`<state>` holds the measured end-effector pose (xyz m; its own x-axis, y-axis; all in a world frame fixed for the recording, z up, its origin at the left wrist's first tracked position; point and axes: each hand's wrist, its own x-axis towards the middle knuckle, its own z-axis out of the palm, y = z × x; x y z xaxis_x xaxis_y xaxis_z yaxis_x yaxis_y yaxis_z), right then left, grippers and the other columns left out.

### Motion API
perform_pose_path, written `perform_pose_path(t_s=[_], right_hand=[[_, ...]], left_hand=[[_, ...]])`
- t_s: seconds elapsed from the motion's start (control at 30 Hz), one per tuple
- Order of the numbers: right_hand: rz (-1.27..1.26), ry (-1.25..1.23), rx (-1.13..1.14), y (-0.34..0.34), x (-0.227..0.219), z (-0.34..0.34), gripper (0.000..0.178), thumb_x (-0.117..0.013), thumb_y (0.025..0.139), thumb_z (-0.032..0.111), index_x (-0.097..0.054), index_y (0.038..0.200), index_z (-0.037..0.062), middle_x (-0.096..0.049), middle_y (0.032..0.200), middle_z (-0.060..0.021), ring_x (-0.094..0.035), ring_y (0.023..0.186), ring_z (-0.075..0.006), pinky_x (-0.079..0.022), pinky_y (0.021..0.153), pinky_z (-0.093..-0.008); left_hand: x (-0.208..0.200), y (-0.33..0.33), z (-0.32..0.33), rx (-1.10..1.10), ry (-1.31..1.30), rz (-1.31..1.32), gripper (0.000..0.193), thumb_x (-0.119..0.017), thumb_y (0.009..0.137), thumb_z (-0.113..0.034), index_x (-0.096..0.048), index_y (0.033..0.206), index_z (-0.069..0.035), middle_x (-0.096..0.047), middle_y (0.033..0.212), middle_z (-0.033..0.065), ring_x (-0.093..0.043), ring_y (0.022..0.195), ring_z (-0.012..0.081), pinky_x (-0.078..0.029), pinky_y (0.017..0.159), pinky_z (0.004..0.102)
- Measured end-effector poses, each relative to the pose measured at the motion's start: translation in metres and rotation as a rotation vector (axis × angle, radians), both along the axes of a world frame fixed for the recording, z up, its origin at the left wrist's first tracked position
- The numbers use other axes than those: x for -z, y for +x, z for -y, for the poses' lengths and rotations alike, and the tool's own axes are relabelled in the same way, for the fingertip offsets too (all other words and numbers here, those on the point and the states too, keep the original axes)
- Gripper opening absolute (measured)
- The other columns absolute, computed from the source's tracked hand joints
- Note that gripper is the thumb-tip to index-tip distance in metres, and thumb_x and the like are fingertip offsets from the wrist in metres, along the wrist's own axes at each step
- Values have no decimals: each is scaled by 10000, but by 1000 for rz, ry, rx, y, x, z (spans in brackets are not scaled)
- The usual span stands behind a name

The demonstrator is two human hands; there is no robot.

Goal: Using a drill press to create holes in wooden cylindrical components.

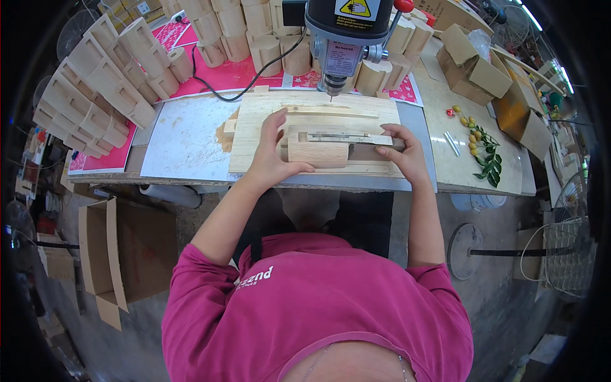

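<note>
A pale wooden block [315,155] with a rounded near side and a slot along its top lies on a wooden board [254,137] under the drill press [340,57]. My left hand [272,156] is curved round the block's left end, thumb along its near edge, fingers at the far side. A narrow metal strip [347,137] lies along the top of the block and runs past its right end. My right hand [405,155] pinches the strip's right end, fingers on the far side and thumb near. The thin drill bit [331,99] is above and beyond the block, apart from it.
Stacks of slotted wooden blocks [89,95] stand at the left, with more at the back. A black cable [235,99] curves across the table. Yellow fruits with a leafy sprig [487,149] lie at right, near an open cardboard box [471,67]. Another carton [127,248] stands on the floor.
</note>
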<state>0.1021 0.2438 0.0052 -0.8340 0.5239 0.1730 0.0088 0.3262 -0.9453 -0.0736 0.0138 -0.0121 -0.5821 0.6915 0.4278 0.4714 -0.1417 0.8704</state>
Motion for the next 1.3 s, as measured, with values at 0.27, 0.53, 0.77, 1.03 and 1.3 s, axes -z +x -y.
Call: perform_pose_path(t_s=[0.27, 0.53, 0.77, 1.03, 1.3], right_hand=[[-46, 11, 114, 2, 37, 6, 519, -728, 699, 69, -407, 1106, 75, -482, 1029, -85, -467, 971, -164, -413, 818, -290], [50, 148, 203, -5, 46, -14, 522, -773, 652, 104, -409, 1023, 57, -496, 978, -134, -478, 944, -223, -401, 809, -323], [94, 224, 405, -38, 34, -3, 555, -794, 630, 141, -405, 1015, 49, -560, 929, -176, -545, 873, -289, -432, 769, -353], [94, 265, 365, -65, 43, -16, 609, -796, 637, 192, -390, 1069, 50, -594, 901, -214, -582, 865, -300, -445, 762, -355], [341, 361, 306, -61, 14, -8, 585, -736, 711, 272, -369, 1094, 25, -577, 920, -267, -575, 881, -396, -442, 777, -414]], left_hand=[[40, 13, 14, -233, -181, -381, 579, -808, 514, -200, -570, 1014, -28, -527, 988, 117, -486, 934, 308, -389, 822, 412], [39, 21, 0, -295, -258, -530, 580, -778, 536, -259, -594, 1056, -80, -536, 931, 66, -477, 904, 263, -315, 840, 401], [36, -25, -27, -369, -405, -542, 607, -777, 540, -308, -596, 1086, -115, -569, 818, 7, -491, 881, 211, -290, 813, 394], [41, -53, -19, -300, -435, -500, 580, -775, 553, -326, -612, 1080, -145, -571, 780, -23, -497, 853, 190, -269, 810, 374], [40, -62, -15, -188, -455, -489, 489, -764, 593, -310, -628, 1038, -159, -553, 768, -15, -512, 829, 179, -260, 818, 365]])
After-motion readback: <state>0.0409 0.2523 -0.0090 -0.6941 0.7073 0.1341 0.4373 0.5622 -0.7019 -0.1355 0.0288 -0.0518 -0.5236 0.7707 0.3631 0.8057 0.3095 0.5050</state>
